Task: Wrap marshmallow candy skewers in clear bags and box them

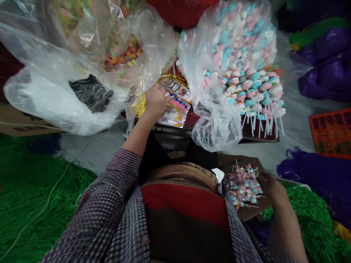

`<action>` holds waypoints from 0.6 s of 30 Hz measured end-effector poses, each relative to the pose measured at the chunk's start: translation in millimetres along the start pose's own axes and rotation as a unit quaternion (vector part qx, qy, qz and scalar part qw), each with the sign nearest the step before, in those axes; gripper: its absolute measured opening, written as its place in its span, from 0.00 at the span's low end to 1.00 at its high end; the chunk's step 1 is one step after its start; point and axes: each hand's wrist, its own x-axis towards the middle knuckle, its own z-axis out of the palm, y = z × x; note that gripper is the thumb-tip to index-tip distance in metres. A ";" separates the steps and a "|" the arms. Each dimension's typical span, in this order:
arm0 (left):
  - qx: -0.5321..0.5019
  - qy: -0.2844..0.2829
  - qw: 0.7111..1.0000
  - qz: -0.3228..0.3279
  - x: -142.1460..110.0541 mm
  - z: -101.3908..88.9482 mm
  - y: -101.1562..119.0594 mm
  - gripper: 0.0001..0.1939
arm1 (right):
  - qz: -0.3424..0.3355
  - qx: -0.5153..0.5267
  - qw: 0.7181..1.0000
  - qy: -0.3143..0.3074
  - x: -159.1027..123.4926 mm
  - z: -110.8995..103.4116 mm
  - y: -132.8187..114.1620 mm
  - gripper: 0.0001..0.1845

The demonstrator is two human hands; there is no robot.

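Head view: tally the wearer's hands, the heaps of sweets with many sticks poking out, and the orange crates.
Hands: 2 (left hand, right hand)
Heaps of sweets on sticks: 2 (upper heap, lower heap)
Orange crate: 1
Total: 5

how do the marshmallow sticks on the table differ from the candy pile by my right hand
The marshmallow sticks look unwrapped; the candy pile looks shiny, as if wrapped. The marshmallow sticks lie on the table; the candy pile sits lower, over cardboard. Both show pink, white and blue.
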 end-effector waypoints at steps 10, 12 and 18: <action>-0.185 0.070 0.979 0.050 13.9 3.8 -14.2 0.16 | -0.066 0.329 0.940 0.064 -23.0 -49.8 -109.0 0.11; -0.231 0.076 0.968 0.059 0.3 -5.5 -3.5 0.15 | -0.125 0.409 0.904 0.031 -30.1 -60.6 -151.5 0.10; -0.320 0.068 0.939 0.105 -55.3 -21.3 49.5 0.14 | -0.281 0.514 0.800 -0.130 -23.3 -41.3 -291.2 0.19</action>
